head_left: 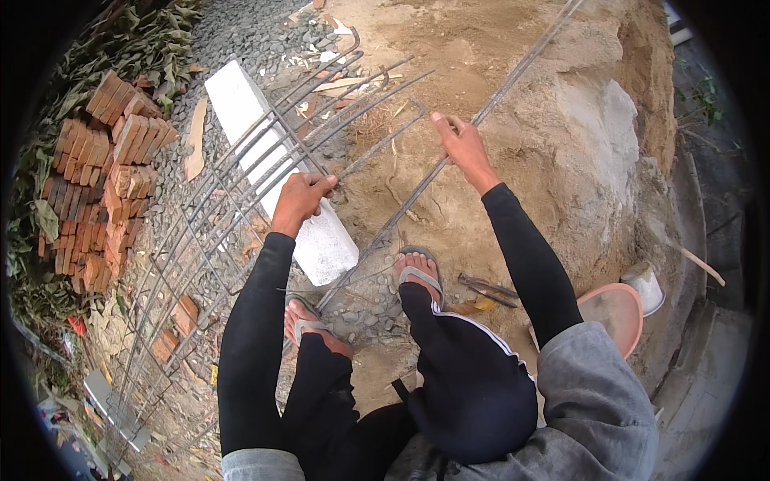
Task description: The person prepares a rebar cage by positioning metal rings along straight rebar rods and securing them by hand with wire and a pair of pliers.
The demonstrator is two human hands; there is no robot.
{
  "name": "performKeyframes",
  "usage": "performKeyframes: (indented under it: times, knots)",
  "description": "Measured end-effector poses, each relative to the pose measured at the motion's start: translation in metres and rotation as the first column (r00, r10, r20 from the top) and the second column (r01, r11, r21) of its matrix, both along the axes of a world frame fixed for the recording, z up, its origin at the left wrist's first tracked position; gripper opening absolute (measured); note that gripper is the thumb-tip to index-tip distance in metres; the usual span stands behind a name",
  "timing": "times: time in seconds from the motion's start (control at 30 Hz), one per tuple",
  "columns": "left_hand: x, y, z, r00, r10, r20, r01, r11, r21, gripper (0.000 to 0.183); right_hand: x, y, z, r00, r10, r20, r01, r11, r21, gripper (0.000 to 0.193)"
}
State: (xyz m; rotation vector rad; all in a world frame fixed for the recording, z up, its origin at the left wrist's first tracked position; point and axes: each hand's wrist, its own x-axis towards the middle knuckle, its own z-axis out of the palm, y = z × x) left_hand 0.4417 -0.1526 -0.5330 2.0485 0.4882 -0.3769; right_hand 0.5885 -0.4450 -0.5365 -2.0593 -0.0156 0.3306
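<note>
Two bare hands, one rebar cage, one run of long steel bars: itemised as my distant head view shows them.

Item, rebar cage (241,172): tied steel, hooked ends pointing away from the person, its body reaching toward the lower left. It spans a white rectangular block (325,248), which presumably props it clear of the gravel (241,34) and leaves room for fingers around the bars.

Item, left hand (301,200): over the near half of the block, at the cage's right edge, thumb and forefinger drawn together. The cage lies mostly ahead of this grip and to its left.

Item, long steel bars (413,196): laid diagonally over the dirt, from the upper right down to the sandalled feet, a line that keeps them alongside the cage and within arm's reach.

Item, right hand (465,152): raised at the long bars, thumb and fingertips bent toward one another; the bars pass right by it, running on both ways. At this scale I cannot tell whether either hand pinches a bar, a thin wire or nothing.

Item, pincers (489,286): on the ground beside the right foot, likely kept handy there.

Item, salmon-coloured basin (601,317): near the right elbow.

Item, stacked bricks (76,208): far left, well apart.
</note>
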Motion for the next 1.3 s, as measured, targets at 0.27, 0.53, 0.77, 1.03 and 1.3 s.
performKeyframes:
  times: [0.27, 0.53, 0.77, 1.03, 1.3]
  knots:
    - [0.002, 0.003, -0.013, 1.000, 0.022, -0.009, -0.023, 0.998, -0.067, 0.041, -0.242, -0.206, -0.070, 0.849, 0.443, -0.287, -0.467, 0.376, -0.800, 0.066]
    - [0.002, 0.005, -0.010, 1.000, 0.003, 0.017, -0.001, 0.998, -0.061, 0.042, -0.261, -0.261, -0.118, 0.766, 0.624, -0.156, -0.424, 0.308, -0.852, 0.040]
    - [-0.002, 0.004, 0.000, 1.000, 0.009, 0.019, -0.008, 0.999, -0.047, 0.040, -0.247, -0.259, -0.092, 0.703, 0.621, -0.347, -0.646, 0.353, -0.677, 0.044]
    - [0.001, 0.002, -0.004, 1.000, 0.029, 0.010, -0.028, 0.998, -0.064, 0.039, -0.204, -0.159, 0.030, 0.667, 0.394, -0.632, -0.474, 0.879, 0.049, 0.040]
    - [-0.002, 0.003, -0.005, 0.998, 0.056, 0.020, -0.054, 0.995, -0.089, 0.039, -0.130, -0.041, 0.096, 0.701, 0.650, -0.292, -0.708, 0.683, -0.180, 0.046]
